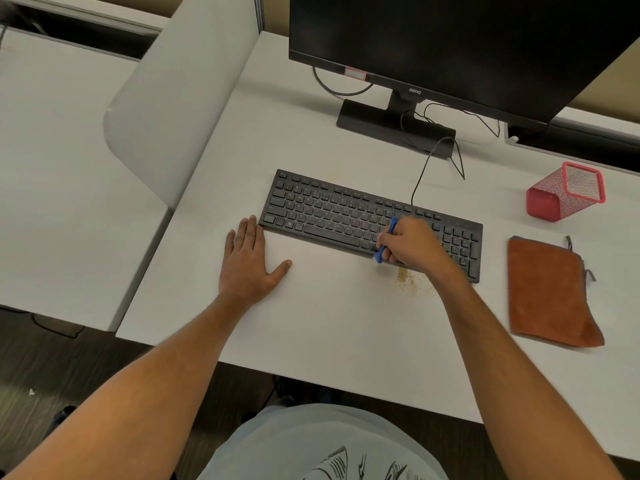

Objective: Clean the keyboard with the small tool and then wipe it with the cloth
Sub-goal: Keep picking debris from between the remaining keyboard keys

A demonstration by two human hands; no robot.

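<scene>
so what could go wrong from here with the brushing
1. The right hand sweeps the blue tool at the keyboard's front edge; crumbs already lie on the desk and may spread under the forearm.
2. The left hand only rests flat beside the keyboard, so it might slide.
3. The cloth lies close by; flicked crumbs could land on it.

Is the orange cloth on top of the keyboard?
No, the orange cloth lies flat on the desk, to the right of the keyboard.

"BenQ" on monitor (450, 46) bezel, keyboard (346, 216) legends blurred
</scene>
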